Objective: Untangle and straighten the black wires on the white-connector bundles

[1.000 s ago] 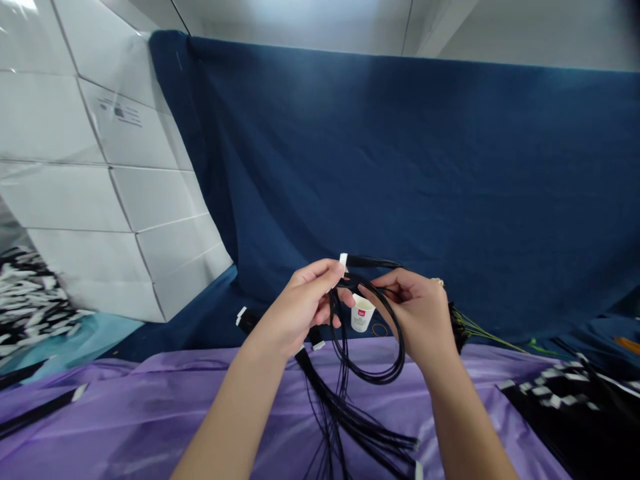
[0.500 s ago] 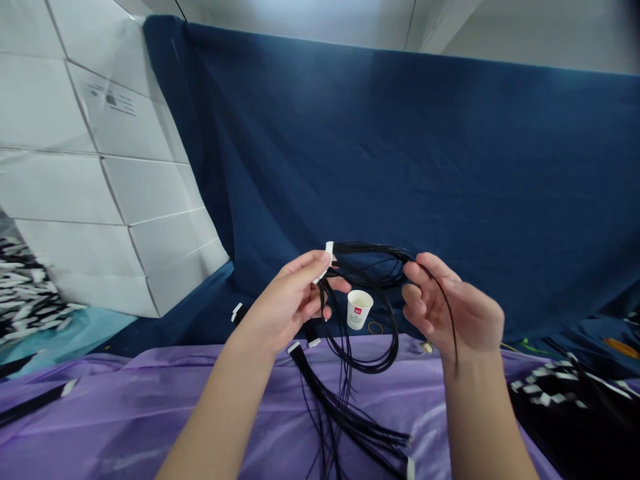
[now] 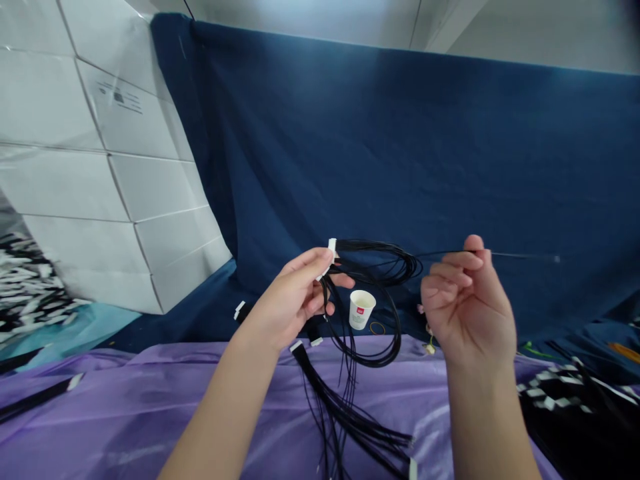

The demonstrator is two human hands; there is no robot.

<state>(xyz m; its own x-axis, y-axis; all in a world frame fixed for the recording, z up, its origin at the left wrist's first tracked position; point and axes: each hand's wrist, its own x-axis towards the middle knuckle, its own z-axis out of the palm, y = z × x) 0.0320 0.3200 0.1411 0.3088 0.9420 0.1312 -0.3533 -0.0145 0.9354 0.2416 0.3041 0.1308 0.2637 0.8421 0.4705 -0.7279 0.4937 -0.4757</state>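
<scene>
My left hand [image 3: 295, 300] pinches a coil of thin black wires [image 3: 373, 313] just below its white connector [image 3: 331, 248], holding it up over the purple sheet [image 3: 150, 407]. My right hand [image 3: 467, 307] is to the right of the coil, fingers curled, pinching a single black wire strand [image 3: 520, 255] that stretches from the coil out to the right. A loose bundle of black wires [image 3: 345, 413] lies on the sheet under the coil.
A small white paper cup [image 3: 361, 309] and a rubber band [image 3: 377, 328] sit on dark blue cloth [image 3: 400, 167] behind the hands. White cartons [image 3: 90, 167] are stacked at left. More black wire harnesses with white connectors [image 3: 565, 393] lie at right, and flat ones [image 3: 40, 397] at left.
My right hand let go of the coil, moved right and up, and drew one strand out sideways. The left hand kept its pinch near the white connector.
</scene>
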